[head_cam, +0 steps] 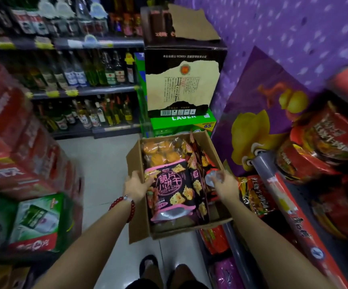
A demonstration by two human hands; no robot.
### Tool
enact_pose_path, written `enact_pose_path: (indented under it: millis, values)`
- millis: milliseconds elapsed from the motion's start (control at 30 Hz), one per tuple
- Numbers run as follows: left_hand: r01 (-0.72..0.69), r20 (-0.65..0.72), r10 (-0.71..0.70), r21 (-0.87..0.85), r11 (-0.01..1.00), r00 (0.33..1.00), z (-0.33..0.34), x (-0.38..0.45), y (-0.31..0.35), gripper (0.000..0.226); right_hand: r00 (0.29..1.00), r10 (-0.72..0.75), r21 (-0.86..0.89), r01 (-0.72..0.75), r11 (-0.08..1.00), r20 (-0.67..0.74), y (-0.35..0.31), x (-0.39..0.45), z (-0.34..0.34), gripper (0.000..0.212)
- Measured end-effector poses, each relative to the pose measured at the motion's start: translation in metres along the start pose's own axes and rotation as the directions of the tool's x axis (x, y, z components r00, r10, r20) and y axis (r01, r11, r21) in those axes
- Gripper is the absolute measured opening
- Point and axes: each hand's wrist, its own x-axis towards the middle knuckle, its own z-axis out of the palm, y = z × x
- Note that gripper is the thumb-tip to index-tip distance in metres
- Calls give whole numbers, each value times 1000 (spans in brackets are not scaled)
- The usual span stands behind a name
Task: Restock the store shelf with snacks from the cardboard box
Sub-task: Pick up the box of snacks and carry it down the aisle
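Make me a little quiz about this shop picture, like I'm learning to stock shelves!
1. True or false: the cardboard box already has nothing in it.
2. Which English words are printed on the black and pink snack bag on top?
A. Crispy Chip
B. Sweet Corn
C. Potato Stick
3. Fill in: the left hand touches the bag's left edge, and that arm wears a red ____ bracelet at the wrist.

Key
1. False: bags still fill it, and the right hand reaches in too.
2. A
3. Beaded
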Motion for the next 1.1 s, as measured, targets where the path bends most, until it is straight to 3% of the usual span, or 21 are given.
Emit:
enact_pose_path:
  millis: [167,367,500,700,900,1100]
  values:
    - [47,6,-47,-34,998,999,16,29,-17,94,994,-26,8,27,1000,-106,23,23,-1,40]
    - [44,111,-25,-171,984,994,37,39,-31,97,995,-11,68,18,998,-101,44,41,4,37]
    - [24,69,-3,-304,952,998,54,32,-30,77,998,24,146,-16,989,-55,64,49,2,41]
    - [124,-134,-141,-127,984,981,70,42,-26,38,999,-3,208,-4,978,32,83,56,8,34]
    - [116,-114,-135,-161,980,984,64,42,-28,36,999,-44,259,42,965,-1,91,45,14,32]
    - [18,-147,-45,-184,983,988,63,36,-38,41,992,-120,18,120,993,45,98,52,20,25]
